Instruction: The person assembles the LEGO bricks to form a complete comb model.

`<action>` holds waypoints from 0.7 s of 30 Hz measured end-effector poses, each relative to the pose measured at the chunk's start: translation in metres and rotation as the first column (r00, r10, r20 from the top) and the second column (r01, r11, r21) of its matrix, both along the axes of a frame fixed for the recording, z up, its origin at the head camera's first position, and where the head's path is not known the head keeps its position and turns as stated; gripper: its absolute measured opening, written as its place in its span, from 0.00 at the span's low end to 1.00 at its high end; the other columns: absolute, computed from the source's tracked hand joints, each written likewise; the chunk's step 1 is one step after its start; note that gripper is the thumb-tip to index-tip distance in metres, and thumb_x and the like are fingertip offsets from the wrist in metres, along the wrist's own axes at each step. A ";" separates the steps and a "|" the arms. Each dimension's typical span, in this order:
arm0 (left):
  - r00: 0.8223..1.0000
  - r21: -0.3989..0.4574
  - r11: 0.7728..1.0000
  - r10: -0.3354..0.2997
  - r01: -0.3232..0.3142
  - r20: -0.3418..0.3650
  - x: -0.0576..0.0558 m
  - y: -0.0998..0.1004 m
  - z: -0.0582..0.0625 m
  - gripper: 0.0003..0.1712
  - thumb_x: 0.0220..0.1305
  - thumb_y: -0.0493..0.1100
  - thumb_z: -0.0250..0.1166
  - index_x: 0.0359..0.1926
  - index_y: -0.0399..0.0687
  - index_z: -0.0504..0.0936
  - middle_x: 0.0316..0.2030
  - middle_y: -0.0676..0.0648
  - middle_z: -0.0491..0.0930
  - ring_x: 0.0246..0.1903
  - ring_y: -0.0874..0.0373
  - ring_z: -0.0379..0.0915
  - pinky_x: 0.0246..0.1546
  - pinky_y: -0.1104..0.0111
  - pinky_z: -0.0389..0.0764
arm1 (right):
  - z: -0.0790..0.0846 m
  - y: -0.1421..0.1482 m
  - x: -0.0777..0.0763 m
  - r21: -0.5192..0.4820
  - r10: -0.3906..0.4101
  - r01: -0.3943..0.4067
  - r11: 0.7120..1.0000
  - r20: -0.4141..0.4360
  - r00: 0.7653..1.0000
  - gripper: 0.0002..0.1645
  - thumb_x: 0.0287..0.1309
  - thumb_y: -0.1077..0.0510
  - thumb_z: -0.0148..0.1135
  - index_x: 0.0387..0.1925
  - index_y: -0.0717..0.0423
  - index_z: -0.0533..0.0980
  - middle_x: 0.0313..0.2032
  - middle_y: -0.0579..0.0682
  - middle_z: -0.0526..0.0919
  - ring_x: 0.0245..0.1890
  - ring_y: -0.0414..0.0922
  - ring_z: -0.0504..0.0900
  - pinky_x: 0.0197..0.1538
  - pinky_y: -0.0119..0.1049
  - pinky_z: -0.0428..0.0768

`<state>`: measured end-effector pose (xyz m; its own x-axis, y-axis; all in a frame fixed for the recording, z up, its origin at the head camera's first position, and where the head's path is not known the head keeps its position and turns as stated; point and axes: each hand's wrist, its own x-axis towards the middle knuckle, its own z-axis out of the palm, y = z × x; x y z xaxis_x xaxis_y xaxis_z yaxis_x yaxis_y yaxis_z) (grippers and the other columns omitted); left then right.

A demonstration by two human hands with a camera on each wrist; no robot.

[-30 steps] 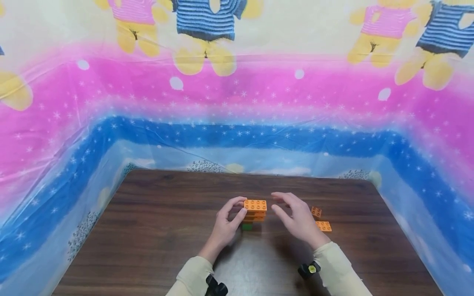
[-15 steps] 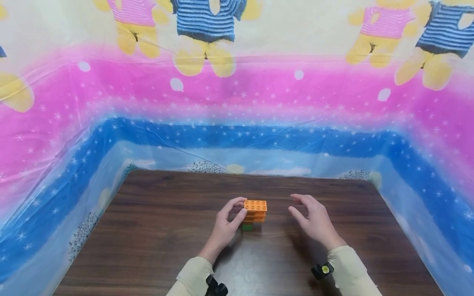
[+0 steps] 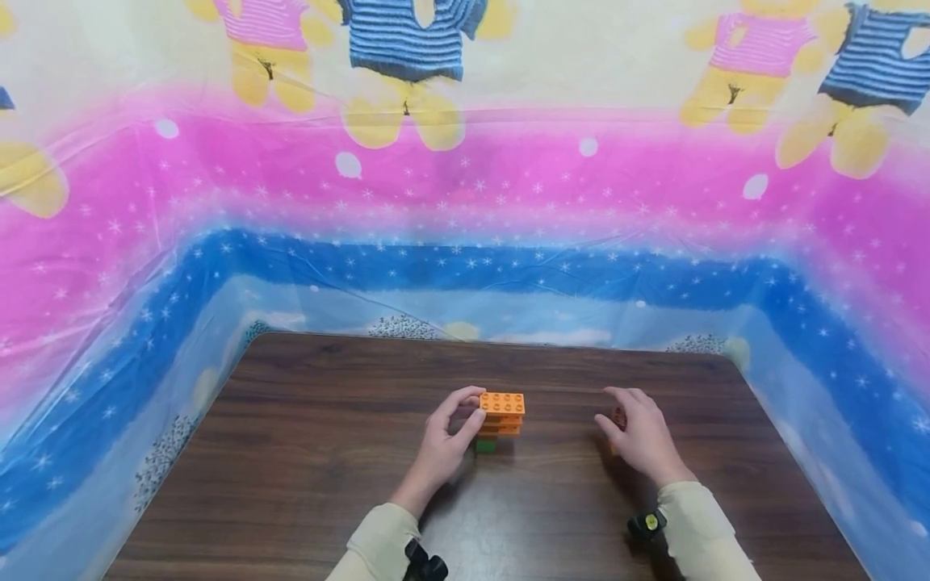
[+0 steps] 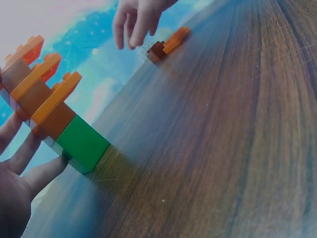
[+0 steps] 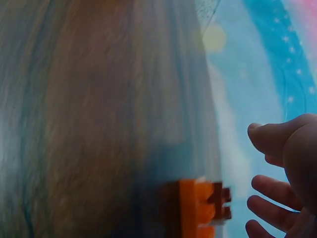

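Note:
A tower of toy building bricks (image 3: 501,403) stands on the table, with orange and brown layers stacked over a green brick (image 4: 84,144) at its foot. My left hand (image 3: 439,440) holds the tower from its left side, thumb in front and forefinger behind near the top. In the left wrist view, more fingers lie along its lower layers. Further right, my right hand (image 3: 643,436) hovers with fingers apart and nothing between them. Beneath it lie a brown brick (image 4: 156,52) and a flat orange brick (image 4: 177,40), mostly covered by the hand in the head view.
The dark wood-grain table (image 3: 327,452) carries the bricks. A printed cloth (image 3: 465,194) hangs behind it and along both sides. A black wrist camera (image 3: 647,524) sits at the right sleeve, another black camera (image 3: 425,562) at the left.
My right hand has moved away from the tower to the right, over the two loose bricks. My left hand and the tower have stayed in place.

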<state>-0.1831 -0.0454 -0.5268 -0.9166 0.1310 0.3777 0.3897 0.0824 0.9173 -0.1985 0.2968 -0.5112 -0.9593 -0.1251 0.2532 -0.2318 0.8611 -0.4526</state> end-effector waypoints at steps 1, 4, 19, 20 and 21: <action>1.000 -0.001 1.000 0.001 -0.001 -0.001 0.000 0.000 0.000 0.20 0.77 0.42 0.63 0.66 0.45 0.79 0.54 0.45 0.83 0.56 0.50 0.82 0.58 0.52 0.81 | -0.002 0.002 0.000 0.006 -0.008 0.008 1.000 0.003 1.000 0.31 0.68 0.54 0.71 0.68 0.59 0.75 0.56 0.63 0.79 0.54 0.60 0.77 0.56 0.62 0.77; 1.000 -0.010 1.000 0.004 -0.004 0.006 0.000 0.000 0.001 0.20 0.77 0.43 0.63 0.66 0.48 0.79 0.54 0.47 0.83 0.56 0.51 0.82 0.58 0.54 0.81 | -0.007 0.008 -0.001 0.026 -0.030 0.030 0.999 0.005 1.000 0.32 0.67 0.55 0.72 0.68 0.61 0.75 0.61 0.65 0.77 0.63 0.65 0.73 0.62 0.67 0.73; 1.000 0.021 1.000 0.005 -0.005 0.016 0.001 0.001 0.000 0.20 0.76 0.39 0.64 0.65 0.47 0.80 0.53 0.45 0.83 0.56 0.48 0.82 0.59 0.48 0.79 | -0.019 0.018 -0.008 0.091 -0.089 0.082 0.993 0.084 0.992 0.31 0.67 0.57 0.71 0.64 0.72 0.74 0.57 0.70 0.78 0.56 0.66 0.78 0.57 0.67 0.77; 1.000 0.023 1.000 0.007 -0.008 0.018 0.001 0.001 0.000 0.19 0.76 0.39 0.64 0.65 0.48 0.80 0.53 0.44 0.83 0.56 0.47 0.82 0.59 0.46 0.79 | -0.019 0.018 -0.008 0.094 -0.091 0.083 0.992 0.089 0.992 0.31 0.67 0.57 0.71 0.64 0.72 0.75 0.56 0.70 0.79 0.55 0.66 0.79 0.56 0.66 0.78; 1.000 0.024 1.000 0.012 -0.012 0.019 0.001 0.002 -0.001 0.19 0.76 0.38 0.64 0.65 0.47 0.80 0.53 0.43 0.83 0.56 0.46 0.81 0.59 0.46 0.79 | -0.019 0.018 -0.008 0.097 -0.093 0.084 0.992 0.094 0.991 0.30 0.67 0.57 0.71 0.63 0.72 0.75 0.55 0.70 0.79 0.54 0.65 0.79 0.55 0.66 0.78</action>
<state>-0.1823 -0.0437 -0.5274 -0.9251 0.1109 0.3631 0.3713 0.0652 0.9262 -0.2067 0.3148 -0.5303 -0.9872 -0.0573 0.1488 -0.1115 0.9153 -0.3869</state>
